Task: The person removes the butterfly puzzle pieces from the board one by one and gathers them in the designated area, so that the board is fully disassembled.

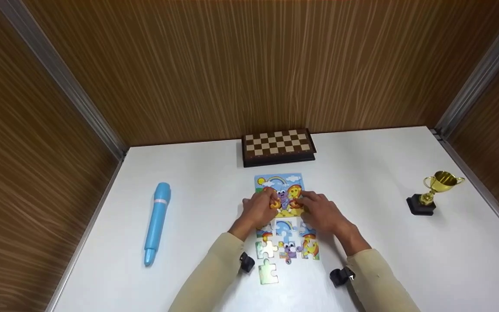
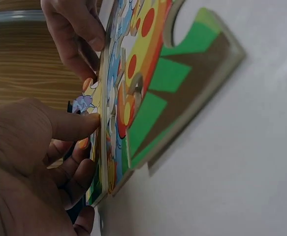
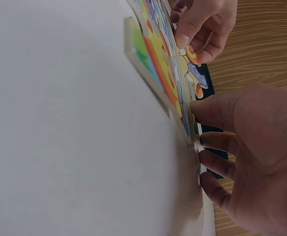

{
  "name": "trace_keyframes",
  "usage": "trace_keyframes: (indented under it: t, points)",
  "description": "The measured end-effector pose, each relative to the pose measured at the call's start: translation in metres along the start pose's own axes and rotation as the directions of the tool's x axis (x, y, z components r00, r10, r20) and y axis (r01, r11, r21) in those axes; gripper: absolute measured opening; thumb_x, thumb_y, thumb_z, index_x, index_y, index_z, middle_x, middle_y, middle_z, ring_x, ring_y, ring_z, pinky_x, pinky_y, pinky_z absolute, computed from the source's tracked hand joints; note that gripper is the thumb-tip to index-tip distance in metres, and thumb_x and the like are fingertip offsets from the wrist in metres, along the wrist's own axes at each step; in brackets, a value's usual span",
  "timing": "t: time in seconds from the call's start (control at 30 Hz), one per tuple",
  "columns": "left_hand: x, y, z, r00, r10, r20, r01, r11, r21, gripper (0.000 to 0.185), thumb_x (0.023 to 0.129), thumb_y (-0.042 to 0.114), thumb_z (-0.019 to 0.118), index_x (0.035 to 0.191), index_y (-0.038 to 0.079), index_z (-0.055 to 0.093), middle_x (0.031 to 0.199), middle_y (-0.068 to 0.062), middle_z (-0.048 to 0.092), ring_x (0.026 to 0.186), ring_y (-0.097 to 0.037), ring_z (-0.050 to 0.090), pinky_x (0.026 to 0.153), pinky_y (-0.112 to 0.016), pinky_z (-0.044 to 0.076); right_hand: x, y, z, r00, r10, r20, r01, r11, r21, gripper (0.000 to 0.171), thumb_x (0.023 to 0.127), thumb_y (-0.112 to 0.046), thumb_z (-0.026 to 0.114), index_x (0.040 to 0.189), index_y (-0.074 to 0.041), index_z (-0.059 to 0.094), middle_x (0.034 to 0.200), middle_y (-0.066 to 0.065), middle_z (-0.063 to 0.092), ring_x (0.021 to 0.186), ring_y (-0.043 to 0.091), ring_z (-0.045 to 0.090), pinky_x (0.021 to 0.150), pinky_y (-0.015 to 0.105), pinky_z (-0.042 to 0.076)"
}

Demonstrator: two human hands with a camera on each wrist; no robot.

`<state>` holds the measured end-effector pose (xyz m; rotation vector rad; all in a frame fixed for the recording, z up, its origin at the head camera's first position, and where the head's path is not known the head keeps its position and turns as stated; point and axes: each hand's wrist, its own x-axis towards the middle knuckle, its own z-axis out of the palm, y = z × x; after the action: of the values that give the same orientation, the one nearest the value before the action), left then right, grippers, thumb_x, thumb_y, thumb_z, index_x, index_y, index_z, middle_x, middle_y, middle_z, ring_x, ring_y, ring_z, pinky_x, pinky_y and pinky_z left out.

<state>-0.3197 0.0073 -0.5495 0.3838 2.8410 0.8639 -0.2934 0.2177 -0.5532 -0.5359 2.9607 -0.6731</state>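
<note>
A colourful puzzle board (image 1: 283, 200), printed with a purple cartoon butterfly, a sun and a rainbow, lies on the white table. My left hand (image 1: 260, 209) holds its left side, with the thumb (image 2: 74, 124) against the edge and the fingers curled beside it. On the opposite side, my right hand (image 1: 322, 213) holds the board by its edge, thumb (image 3: 214, 110) bent inward. Nearer to me lie loose jigsaw pieces: a rainbow piece (image 1: 284, 228), a purple piece (image 1: 288, 250), a yellow piece (image 1: 310, 248) and a green piece (image 1: 268, 274). The hands partly cover the top row.
Behind the board stands a chessboard box (image 1: 279, 147) against the wood-patterned wall. A light-blue pen-shaped object (image 1: 156, 223) lies at the left. Far to the right stands a small gold trophy cup (image 1: 438, 184) on a dark base. Panels enclose the table on both sides.
</note>
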Motion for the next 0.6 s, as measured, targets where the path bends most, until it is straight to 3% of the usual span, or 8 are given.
trace_keyframes:
  t: [0.3, 0.6]
  points:
    - [-0.006, -0.005, 0.001, 0.995, 0.07, -0.07, -0.074, 0.996, -0.056, 0.012, 0.093, 0.021, 0.059, 0.103, 0.023, 0.052, 0.082, 0.009, 0.058, 0.08, -0.01, 0.054, 0.083, -0.04, 0.029, 0.001, 0.001, 0.0, 1.0, 0.025, 0.017, -0.026, 1.0, 0.017, 0.046, 0.092, -0.018, 0.056, 0.138, -0.014, 0.053, 0.151, 0.012, 0.041, 0.136, 0.04, 0.039, 0.103, 0.062, 0.035]
    - [-0.018, -0.008, -0.002, 0.996, 0.06, -0.07, -0.071, 0.983, -0.168, 0.016, 0.096, 0.024, 0.057, 0.11, 0.029, 0.055, 0.09, 0.011, 0.06, 0.086, -0.011, 0.055, 0.088, -0.041, 0.029, 0.0, 0.0, 0.0, 0.999, 0.024, 0.023, -0.025, 0.999, 0.027, 0.047, 0.092, -0.018, 0.057, 0.138, -0.014, 0.053, 0.152, 0.012, 0.04, 0.136, 0.04, 0.039, 0.103, 0.062, 0.034]
